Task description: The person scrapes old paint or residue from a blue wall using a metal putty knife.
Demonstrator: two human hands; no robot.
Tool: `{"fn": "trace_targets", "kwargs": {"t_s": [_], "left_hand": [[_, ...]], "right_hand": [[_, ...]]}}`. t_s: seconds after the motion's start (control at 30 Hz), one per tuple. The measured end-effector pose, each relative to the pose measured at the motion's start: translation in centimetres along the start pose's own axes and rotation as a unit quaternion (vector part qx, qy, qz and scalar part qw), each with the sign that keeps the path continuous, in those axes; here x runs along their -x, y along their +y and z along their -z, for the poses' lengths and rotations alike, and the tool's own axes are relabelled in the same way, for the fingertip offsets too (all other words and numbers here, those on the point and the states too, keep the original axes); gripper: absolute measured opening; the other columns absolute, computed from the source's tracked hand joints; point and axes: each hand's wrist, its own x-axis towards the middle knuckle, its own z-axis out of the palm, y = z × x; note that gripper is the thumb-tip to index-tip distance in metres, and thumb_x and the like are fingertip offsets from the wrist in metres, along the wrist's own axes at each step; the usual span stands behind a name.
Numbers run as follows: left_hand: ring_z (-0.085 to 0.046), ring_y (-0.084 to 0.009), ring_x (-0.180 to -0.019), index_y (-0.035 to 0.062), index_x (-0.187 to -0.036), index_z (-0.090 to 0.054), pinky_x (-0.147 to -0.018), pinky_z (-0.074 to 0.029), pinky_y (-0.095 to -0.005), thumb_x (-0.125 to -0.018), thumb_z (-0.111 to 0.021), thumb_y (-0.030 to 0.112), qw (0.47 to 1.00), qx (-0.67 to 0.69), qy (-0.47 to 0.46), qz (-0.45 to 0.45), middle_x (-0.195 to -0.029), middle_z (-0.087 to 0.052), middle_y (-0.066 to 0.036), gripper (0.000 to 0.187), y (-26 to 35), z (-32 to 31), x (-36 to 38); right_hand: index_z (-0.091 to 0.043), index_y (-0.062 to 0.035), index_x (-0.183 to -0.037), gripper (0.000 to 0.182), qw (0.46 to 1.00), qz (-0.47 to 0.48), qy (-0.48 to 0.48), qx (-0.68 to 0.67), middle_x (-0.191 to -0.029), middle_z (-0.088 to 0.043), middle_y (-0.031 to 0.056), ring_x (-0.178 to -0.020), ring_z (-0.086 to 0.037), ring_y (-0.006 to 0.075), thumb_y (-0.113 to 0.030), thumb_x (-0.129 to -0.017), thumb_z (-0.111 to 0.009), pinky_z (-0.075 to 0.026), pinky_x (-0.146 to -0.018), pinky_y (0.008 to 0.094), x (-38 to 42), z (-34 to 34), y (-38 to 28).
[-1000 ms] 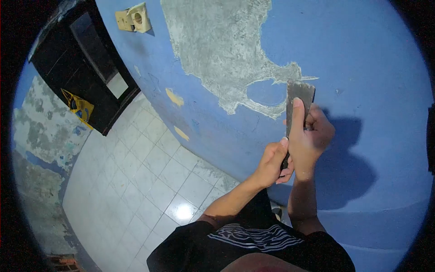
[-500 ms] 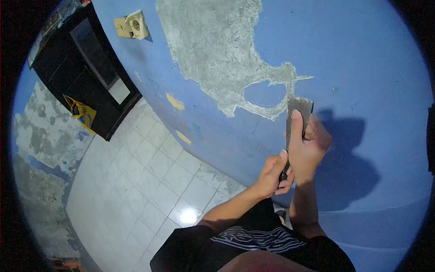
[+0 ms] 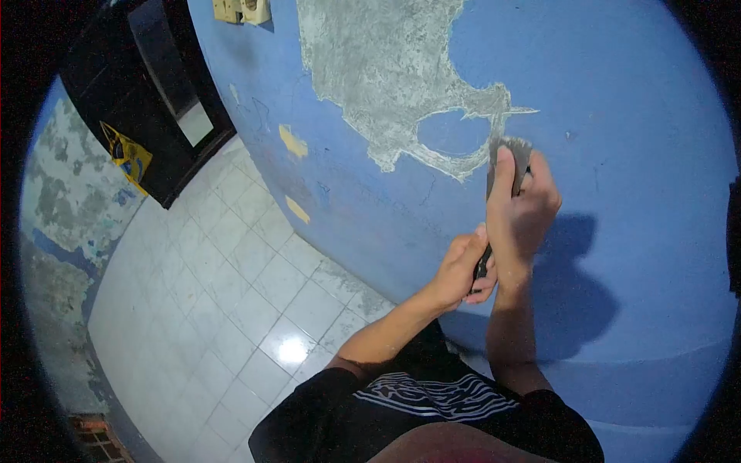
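Observation:
A metal scraper (image 3: 514, 150) with a wide dark blade is pressed flat against the blue painted wall (image 3: 633, 116). My right hand (image 3: 521, 208) grips its upper part, with the fingers laid along the blade. My left hand (image 3: 463, 270) is closed around the dark handle below. The blade's top edge meets the rim of a large bare grey plaster patch (image 3: 378, 69) where the paint is gone. A small island of blue paint (image 3: 451, 133) lies just left of the blade.
White floor tiles (image 3: 224, 278) spread below left. A dark doorway (image 3: 131, 85) stands at the upper left, with a yellow sign (image 3: 127, 154) on it. Wall sockets (image 3: 243, 9) sit at the top edge. My shadow (image 3: 575, 285) falls on the wall at right.
Both hands have pushed the scraper upward along the wall, so the blade now reaches the edge of the bare patch. The view has shifted slightly.

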Motion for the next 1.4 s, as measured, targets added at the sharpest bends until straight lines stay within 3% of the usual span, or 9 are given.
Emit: {"fn": "trace_targets", "kwargs": {"t_s": [0.33, 0.4, 0.63, 0.7, 0.73, 0.8, 1.13, 1.27, 1.4], "left_hand": [[-0.03, -0.0101, -0.034, 0.0069, -0.076, -0.045, -0.029, -0.023, -0.0253, -0.103, -0.033, 0.055, 1.0, -0.023, 0.011, 0.014, -0.05, -0.038, -0.003, 0.057, 0.9, 0.2, 0.0], [-0.03, -0.0102, -0.034, 0.007, -0.076, -0.045, -0.029, -0.023, -0.0252, -0.103, -0.033, 0.055, 0.999, -0.035, 0.001, 0.0, -0.05, -0.038, -0.003, 0.056, 1.7, 0.5, -0.8], [-0.029, -0.0093, -0.034, 0.0074, -0.075, -0.045, -0.029, -0.023, -0.0241, -0.103, -0.034, 0.055, 0.999, -0.013, -0.032, 0.016, -0.051, -0.04, -0.003, 0.056, 1.5, 0.3, 0.2], [-0.03, -0.0096, -0.033, 0.0077, -0.074, -0.045, -0.029, -0.023, -0.0246, -0.102, -0.034, 0.056, 0.999, -0.02, -0.026, 0.009, -0.049, -0.037, -0.002, 0.057, 2.4, 0.4, -0.4], [-0.031, -0.0099, -0.033, 0.0079, -0.073, -0.045, -0.029, -0.023, -0.0251, -0.102, -0.033, 0.057, 0.999, -0.028, -0.02, 0.008, -0.048, -0.035, -0.002, 0.058, 2.7, 0.4, -0.5], [-0.031, -0.0099, -0.033, 0.008, -0.073, -0.045, -0.029, -0.023, -0.025, -0.101, -0.034, 0.058, 1.0, -0.024, -0.021, 0.003, -0.048, -0.035, -0.002, 0.059, 3.0, 0.1, -0.7], [-0.035, -0.0115, -0.032, 0.007, -0.074, -0.046, -0.029, -0.027, -0.0249, -0.103, -0.035, 0.053, 0.998, -0.063, 0.022, 0.017, -0.047, -0.037, -0.002, 0.056, 1.9, 0.4, 0.6], [-0.039, -0.0125, -0.033, 0.005, -0.078, -0.049, -0.031, -0.031, -0.0249, -0.104, -0.039, 0.047, 0.997, -0.066, 0.038, -0.007, -0.05, -0.041, -0.003, 0.05, 1.4, 0.7, 1.8], [-0.048, -0.0132, -0.041, 0.0002, -0.105, -0.057, -0.034, -0.035, -0.0241, -0.102, -0.05, 0.026, 0.989, -0.094, 0.091, -0.07, -0.064, -0.053, -0.007, 0.027, 0.4, 2.0, 5.0]], "right_hand": [[-0.053, -0.0029, -0.076, 0.025, 0.998, 0.061, 0.021, 0.012, -0.06, -0.058, 0.0162, -0.054, -0.061, 0.0363, -0.018, -0.092, -0.064, -0.043, -0.048, 0.04, 0.0, -0.9, 0.9], [-0.053, -0.0022, -0.071, 0.029, 0.996, 0.072, 0.037, 0.027, -0.053, -0.056, 0.0059, -0.045, -0.05, 0.0105, -0.018, -0.093, -0.064, -0.038, -0.045, 0.0306, -0.9, -0.9, 0.3], [-0.052, -0.0022, -0.07, 0.03, 0.997, 0.063, 0.042, 0.021, -0.051, -0.053, 0.0055, -0.044, -0.044, 0.0097, -0.017, -0.093, -0.064, -0.036, -0.045, 0.0299, -0.4, -0.6, -0.5], [-0.053, -0.0036, -0.074, 0.028, 1.0, 0.004, 0.017, 0.022, -0.056, -0.056, 0.0148, -0.05, -0.059, 0.0351, -0.022, -0.092, -0.063, -0.042, -0.047, 0.04, -0.5, -0.5, -0.9], [-0.053, -0.0036, -0.074, 0.028, 1.0, 0.002, 0.017, 0.022, -0.056, -0.056, 0.0148, -0.05, -0.059, 0.0351, -0.022, -0.092, -0.063, -0.042, -0.047, 0.04, -1.0, -0.8, -1.0], [-0.054, -0.0011, -0.071, 0.028, 0.991, 0.109, 0.077, 0.03, -0.052, -0.055, 0.0055, -0.044, -0.044, 0.0095, -0.016, -0.092, -0.064, -0.035, -0.044, 0.0301, -2.1, -1.5, -1.3], [-0.06, 0.0, -0.076, 0.023, 0.999, 0.036, 0.016, 0.03, -0.054, -0.057, 0.0024, -0.049, -0.049, 0.0037, -0.014, -0.094, -0.062, -0.036, -0.043, 0.0254, 0.1, -0.9, 0.0], [-0.051, -0.0016, -0.071, 0.03, 0.997, -0.036, -0.031, -0.055, -0.052, -0.054, 0.011, -0.045, -0.048, 0.0127, -0.019, -0.092, -0.063, -0.038, -0.046, 0.0328, 1.1, 0.0, 1.6], [-0.049, -0.0018, -0.07, 0.032, 0.989, -0.087, -0.108, -0.047, -0.05, -0.048, 0.0079, -0.049, -0.038, 0.0073, -0.02, -0.093, -0.063, -0.034, -0.046, 0.0302, 3.9, 0.9, 2.8]]}}
